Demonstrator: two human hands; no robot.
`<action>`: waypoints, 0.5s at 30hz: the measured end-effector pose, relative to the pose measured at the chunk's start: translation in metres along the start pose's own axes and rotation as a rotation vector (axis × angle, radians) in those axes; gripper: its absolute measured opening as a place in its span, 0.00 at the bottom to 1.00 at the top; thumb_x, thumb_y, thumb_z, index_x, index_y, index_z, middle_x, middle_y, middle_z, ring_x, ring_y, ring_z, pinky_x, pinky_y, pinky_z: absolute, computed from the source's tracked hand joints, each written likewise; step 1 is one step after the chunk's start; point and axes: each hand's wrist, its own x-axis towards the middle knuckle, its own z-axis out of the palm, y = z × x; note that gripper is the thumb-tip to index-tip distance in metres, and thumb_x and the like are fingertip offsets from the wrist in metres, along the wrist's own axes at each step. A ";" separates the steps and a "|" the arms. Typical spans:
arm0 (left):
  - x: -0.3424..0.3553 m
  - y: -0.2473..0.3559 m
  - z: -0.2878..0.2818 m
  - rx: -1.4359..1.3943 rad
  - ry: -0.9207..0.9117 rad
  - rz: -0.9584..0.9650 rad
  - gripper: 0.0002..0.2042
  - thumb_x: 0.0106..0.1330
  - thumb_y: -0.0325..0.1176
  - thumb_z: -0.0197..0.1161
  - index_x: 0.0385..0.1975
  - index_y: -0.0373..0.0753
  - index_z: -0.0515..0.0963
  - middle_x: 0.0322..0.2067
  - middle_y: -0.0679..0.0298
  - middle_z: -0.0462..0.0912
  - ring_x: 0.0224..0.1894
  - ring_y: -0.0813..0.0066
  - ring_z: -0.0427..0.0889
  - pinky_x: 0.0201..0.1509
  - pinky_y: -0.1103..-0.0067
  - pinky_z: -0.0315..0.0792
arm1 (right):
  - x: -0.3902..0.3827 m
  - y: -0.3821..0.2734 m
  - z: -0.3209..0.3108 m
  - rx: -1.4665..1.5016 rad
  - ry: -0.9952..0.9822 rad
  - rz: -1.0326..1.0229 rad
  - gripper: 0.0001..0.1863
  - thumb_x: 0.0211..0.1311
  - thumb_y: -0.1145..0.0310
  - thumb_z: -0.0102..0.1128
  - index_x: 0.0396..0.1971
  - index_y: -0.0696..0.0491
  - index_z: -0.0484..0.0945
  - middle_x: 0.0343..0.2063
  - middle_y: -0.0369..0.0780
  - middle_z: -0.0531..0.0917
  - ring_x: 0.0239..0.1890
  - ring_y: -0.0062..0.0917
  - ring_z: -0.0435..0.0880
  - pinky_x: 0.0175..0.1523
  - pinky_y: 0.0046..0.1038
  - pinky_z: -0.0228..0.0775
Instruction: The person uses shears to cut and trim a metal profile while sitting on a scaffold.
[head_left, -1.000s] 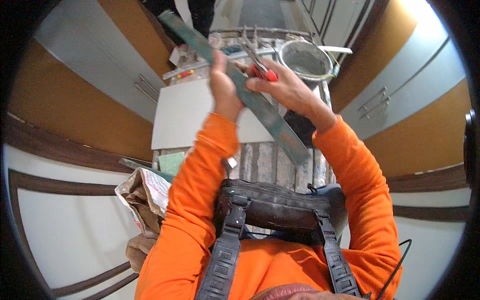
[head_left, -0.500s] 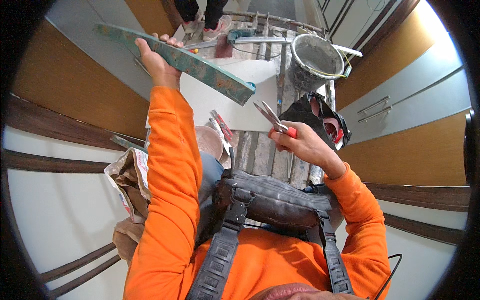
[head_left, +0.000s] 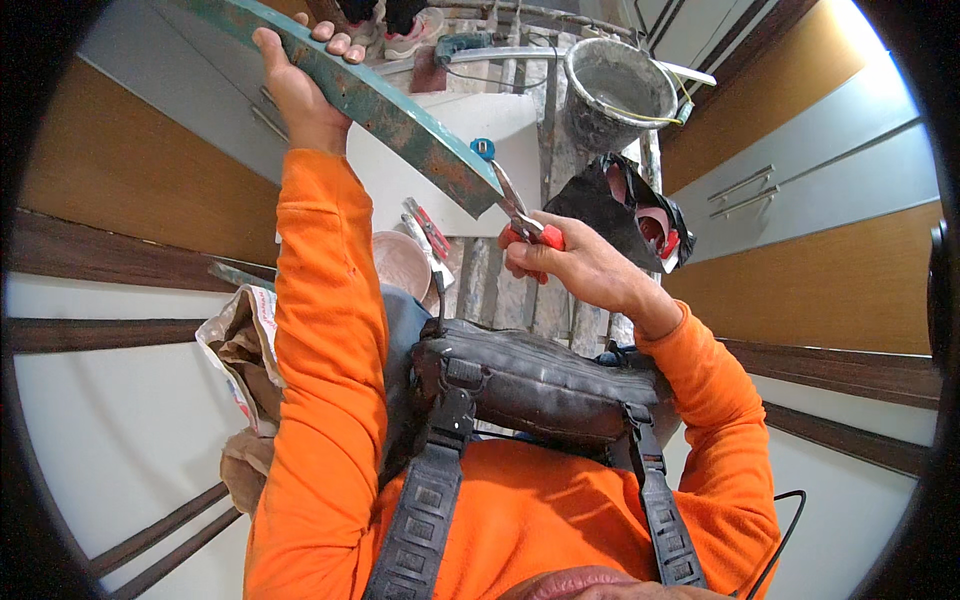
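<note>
Left hand (head_left: 306,100), upper left: gripping a worn green metal bar (head_left: 385,118), which slants from the top edge down to upper centre. Right hand (head_left: 590,268), right of centre: wrapped around red-handled pliers (head_left: 516,212), tips at bar's lower end; contact unclear. Grey bucket (head_left: 592,112), upper right.

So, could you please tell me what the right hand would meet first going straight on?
Probably the end of the green bar: the pliers in the right hand point at it, though depth leaves actual contact unclear.
</note>
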 end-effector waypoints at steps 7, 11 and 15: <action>0.000 -0.004 -0.001 0.165 0.130 -0.002 0.27 0.78 0.61 0.36 0.47 0.40 0.68 0.31 0.62 0.69 0.29 0.71 0.70 0.35 0.70 0.71 | -0.003 0.008 -0.004 -0.096 0.032 -0.116 0.18 0.69 0.59 0.61 0.48 0.58 0.78 0.38 0.41 0.83 0.42 0.25 0.79 0.53 0.30 0.71; 0.002 0.011 0.000 0.129 -0.026 0.021 0.27 0.78 0.62 0.38 0.48 0.40 0.68 0.31 0.63 0.69 0.29 0.71 0.70 0.36 0.70 0.71 | -0.002 -0.002 -0.011 -0.306 0.001 0.080 0.21 0.70 0.58 0.63 0.53 0.59 0.77 0.43 0.37 0.80 0.48 0.21 0.77 0.59 0.26 0.69; 0.008 0.014 0.014 0.133 -0.146 0.006 0.28 0.77 0.63 0.39 0.48 0.39 0.69 0.31 0.64 0.69 0.29 0.71 0.70 0.35 0.70 0.70 | -0.001 0.009 -0.010 -0.198 -0.035 -0.006 0.20 0.70 0.59 0.62 0.52 0.58 0.78 0.42 0.38 0.81 0.47 0.22 0.77 0.57 0.28 0.69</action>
